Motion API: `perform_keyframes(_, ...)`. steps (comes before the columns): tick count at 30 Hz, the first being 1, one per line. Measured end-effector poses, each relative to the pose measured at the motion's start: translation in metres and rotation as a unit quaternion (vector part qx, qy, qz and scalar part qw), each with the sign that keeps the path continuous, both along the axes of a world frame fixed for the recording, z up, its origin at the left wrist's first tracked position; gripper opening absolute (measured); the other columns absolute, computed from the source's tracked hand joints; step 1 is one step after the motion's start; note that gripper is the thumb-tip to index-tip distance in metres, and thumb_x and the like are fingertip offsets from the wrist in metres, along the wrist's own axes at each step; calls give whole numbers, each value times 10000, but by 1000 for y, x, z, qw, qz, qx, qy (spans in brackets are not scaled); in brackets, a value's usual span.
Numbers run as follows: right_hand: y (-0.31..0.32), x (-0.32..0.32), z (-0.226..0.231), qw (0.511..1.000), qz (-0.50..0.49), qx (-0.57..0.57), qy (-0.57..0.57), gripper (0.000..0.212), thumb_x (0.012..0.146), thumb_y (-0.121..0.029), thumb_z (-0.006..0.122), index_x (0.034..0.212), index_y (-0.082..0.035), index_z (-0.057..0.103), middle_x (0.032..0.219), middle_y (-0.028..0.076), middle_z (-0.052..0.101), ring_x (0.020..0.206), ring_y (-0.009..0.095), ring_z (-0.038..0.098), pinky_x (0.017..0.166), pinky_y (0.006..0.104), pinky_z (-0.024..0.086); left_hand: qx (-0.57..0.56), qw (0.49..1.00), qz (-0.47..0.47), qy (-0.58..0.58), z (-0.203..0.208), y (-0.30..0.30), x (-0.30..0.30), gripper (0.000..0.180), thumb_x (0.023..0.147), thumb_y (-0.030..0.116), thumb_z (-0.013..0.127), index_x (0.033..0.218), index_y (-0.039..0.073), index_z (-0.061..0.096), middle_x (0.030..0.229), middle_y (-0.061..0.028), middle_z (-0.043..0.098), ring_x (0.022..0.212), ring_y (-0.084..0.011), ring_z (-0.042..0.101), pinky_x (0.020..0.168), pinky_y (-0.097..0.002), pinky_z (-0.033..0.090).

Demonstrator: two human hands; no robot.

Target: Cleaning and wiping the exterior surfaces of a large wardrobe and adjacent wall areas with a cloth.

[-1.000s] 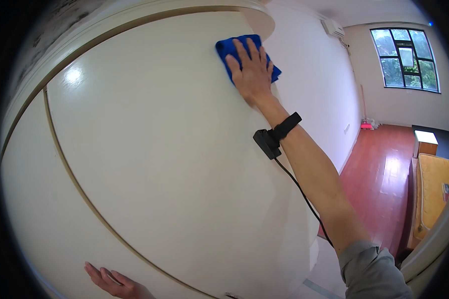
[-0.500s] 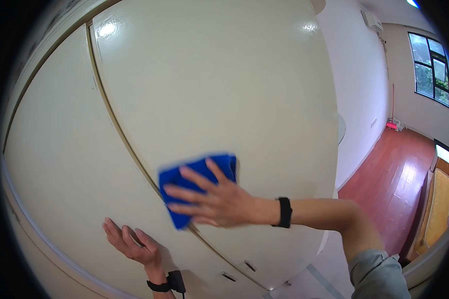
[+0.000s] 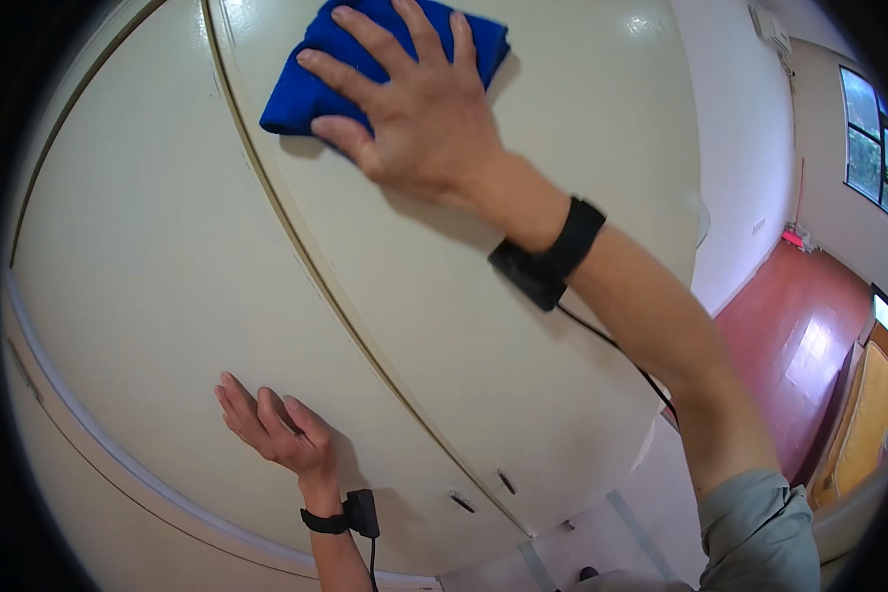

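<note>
My right hand [image 3: 419, 118] spreads its fingers [image 3: 350, 74] wide, pressing a folded blue cloth [image 3: 311, 84] flat against the glossy cream cabinet door [image 3: 523, 326]. My left hand [image 3: 276, 429] rests open-palmed on the neighbouring door [image 3: 148, 266].

Right hand [image 3: 419, 113] flat, fingers spread, pressing a blue cloth [image 3: 311, 84] on the right cream cupboard door [image 3: 523, 375], near the top. Left hand [image 3: 271, 429] open, palm flat on the left door [image 3: 158, 266], low down. Black wrist straps with cables on both arms. Red floor [image 3: 794, 326] far right
</note>
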State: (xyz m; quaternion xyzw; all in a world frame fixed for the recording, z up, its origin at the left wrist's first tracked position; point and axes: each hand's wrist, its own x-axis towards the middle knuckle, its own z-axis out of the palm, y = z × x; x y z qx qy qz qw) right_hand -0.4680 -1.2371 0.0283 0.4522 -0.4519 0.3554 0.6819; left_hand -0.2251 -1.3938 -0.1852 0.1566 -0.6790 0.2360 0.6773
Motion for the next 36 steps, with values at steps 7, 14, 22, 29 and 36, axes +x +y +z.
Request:
perform_keyframes(7,33,32,-207,974,29,211,-78,684,836,-505,704,1475,-349,516,1628,36,360,1499,436,255,1163,709,87,35,989,-143,-9,-6,44,-20,288,957,-5,516,1243,5,483,1585,-249,349,1458,-470,332,1178,-578,256)
perform_keyframes(14,54,1,-327,970,-6,241,-38,624,926,-564,582,1511,-396,445,1629,-36,337,1539,328,198,1220,645,2,48,975,-134,-171,-54,94,-59,251,865,25,561,1114,49,546,1526,-257,441,1445,-487,350,1189,-629,189)
perform_keyframes(22,136,-137,-159,945,-92,-114,-292,580,971,-359,610,1511,-195,475,1617,142,332,1478,458,257,1156,655,197,49,976,-148,-151,-85,73,-80,160,820,47,567,969,54,623,1489,-279,485,1446,-461,374,1250,-553,68)
perform_keyframes(29,71,-68,-165,948,-59,-68,-305,625,958,-387,586,1547,-259,423,1664,140,249,1497,481,205,1143,710,147,27,982,-128,-136,-93,62,-88,137,858,76,527,903,31,648,1502,-288,466,1438,-472,379,1247,-560,41)
perform_keyframes(36,78,-38,-222,978,50,188,-79,615,913,-502,633,1489,-331,499,1637,68,329,1534,409,187,1206,652,43,-8,977,-117,-180,-93,62,-76,211,911,55,447,1059,-13,583,1539,-293,418,1459,-481,344,1237,-559,70)
